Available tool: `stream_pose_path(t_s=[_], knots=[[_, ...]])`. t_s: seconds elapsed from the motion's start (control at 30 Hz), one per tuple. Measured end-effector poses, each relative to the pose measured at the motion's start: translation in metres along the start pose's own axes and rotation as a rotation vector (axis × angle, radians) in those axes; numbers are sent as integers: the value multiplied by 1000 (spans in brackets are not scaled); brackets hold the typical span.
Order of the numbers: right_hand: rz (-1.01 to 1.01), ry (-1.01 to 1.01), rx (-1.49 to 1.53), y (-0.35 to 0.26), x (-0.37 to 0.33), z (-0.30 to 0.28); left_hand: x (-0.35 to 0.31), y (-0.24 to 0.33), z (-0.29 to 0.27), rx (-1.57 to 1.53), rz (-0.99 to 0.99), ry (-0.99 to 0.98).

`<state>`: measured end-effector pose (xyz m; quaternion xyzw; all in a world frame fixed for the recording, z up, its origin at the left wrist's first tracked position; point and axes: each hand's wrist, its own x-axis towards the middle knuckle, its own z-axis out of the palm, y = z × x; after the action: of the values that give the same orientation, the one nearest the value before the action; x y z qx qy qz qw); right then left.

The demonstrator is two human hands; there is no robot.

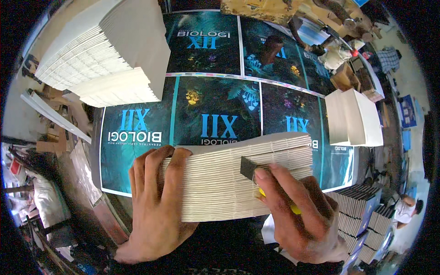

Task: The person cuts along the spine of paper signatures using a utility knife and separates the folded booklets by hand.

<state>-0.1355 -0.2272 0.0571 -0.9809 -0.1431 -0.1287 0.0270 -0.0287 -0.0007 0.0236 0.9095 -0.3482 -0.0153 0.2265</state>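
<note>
Stack of sewn page blocks (pixel 224 188) sits at the near edge of the printed sheets (pixel 215 101); left hand (pixel 158 197) clamped on it, right hand (pixel 300 208) closed on a dark-ended tool (pixel 248 168) set against its face. Larger white stack (pixel 105 64) at the sheets' far left; smaller white stack (pixel 353 118) at their right

Lane between two paper stacks

A hand could pass above the flat teal-and-black printed sheets (pixel 215 94), between the tall cream paper stack (pixel 103 59) at left and smaller white one (pixel 350 117) at right. Nearer, the left hand (pixel 158 197), thick cream block of folded pages (pixel 215 188) and right hand (pixel 298 208) obstruct.
</note>
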Motion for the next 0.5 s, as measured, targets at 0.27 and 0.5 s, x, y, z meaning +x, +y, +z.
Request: stream_pose_path(t_s=[0.27,0.5], knots=[[173,-13,106,-5,8,-4,0,3,-3,62,-27,-14],[248,135,-41,3,2,-23,2,1,0,76,-7,13]])
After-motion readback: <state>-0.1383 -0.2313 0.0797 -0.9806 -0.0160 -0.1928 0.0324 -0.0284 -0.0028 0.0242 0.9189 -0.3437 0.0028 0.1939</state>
